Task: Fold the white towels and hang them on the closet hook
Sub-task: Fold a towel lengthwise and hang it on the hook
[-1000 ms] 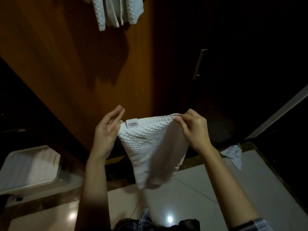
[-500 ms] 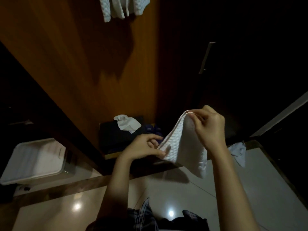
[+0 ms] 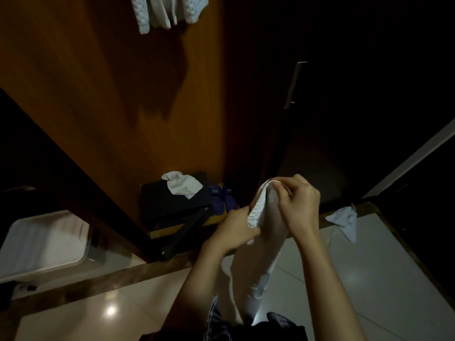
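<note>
A white waffle-weave towel (image 3: 262, 254) hangs folded lengthwise between my hands, its lower end trailing down toward my legs. My right hand (image 3: 299, 205) pinches its top edge with curled fingers. My left hand (image 3: 236, 230) grips the folded edge a little lower on the left side. Other white towels (image 3: 170, 11) hang against the wooden closet panel at the top of the view; the hook itself is out of sight. Another crumpled white towel (image 3: 181, 183) lies on a black box in the closet bottom.
A black box (image 3: 172, 205) and blue slippers (image 3: 222, 196) sit on the closet floor. A white bin lid (image 3: 41, 242) is at the left. A pale cloth (image 3: 344, 221) lies on the glossy tiled floor at the right. A dark closet door with a metal handle (image 3: 293, 84) stands ahead.
The towel went from spread wide between both hands to folded narrow. My left hand came across to the right hand and now grips the doubled edge; both hands dropped lower.
</note>
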`<action>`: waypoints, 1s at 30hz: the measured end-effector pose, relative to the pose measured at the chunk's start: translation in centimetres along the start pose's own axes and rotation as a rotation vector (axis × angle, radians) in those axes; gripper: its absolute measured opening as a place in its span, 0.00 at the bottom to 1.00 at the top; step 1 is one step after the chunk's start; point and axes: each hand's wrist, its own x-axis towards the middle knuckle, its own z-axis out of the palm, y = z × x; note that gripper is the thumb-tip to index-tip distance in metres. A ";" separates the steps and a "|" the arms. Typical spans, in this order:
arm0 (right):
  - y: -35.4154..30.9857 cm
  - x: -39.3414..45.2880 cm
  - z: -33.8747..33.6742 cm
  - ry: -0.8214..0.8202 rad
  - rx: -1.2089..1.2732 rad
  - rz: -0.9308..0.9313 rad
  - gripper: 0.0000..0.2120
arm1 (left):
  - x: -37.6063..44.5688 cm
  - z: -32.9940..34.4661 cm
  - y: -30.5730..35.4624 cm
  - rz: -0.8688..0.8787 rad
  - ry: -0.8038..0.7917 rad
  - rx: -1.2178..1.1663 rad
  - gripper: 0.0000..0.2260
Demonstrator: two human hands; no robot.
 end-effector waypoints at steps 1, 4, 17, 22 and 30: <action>0.0 -0.1 0.0 0.002 0.007 0.004 0.06 | 0.0 0.0 -0.3 -0.023 0.030 -0.007 0.14; 0.2 -0.3 -0.1 -0.001 0.016 0.023 0.07 | -0.1 -0.7 -1.7 -0.109 0.068 -0.028 0.14; 1.6 0.0 -2.0 -0.383 0.118 -0.075 0.09 | -2.9 -5.4 -6.1 -0.183 0.419 -0.477 0.16; 1.9 0.6 -1.6 -0.322 -0.182 -0.160 0.05 | -3.4 -4.5 -5.4 -0.225 0.469 -0.800 0.11; 0.8 1.0 -3.3 0.028 -0.212 -0.198 0.05 | -3.0 -5.8 -0.7 -0.001 0.512 -0.789 0.09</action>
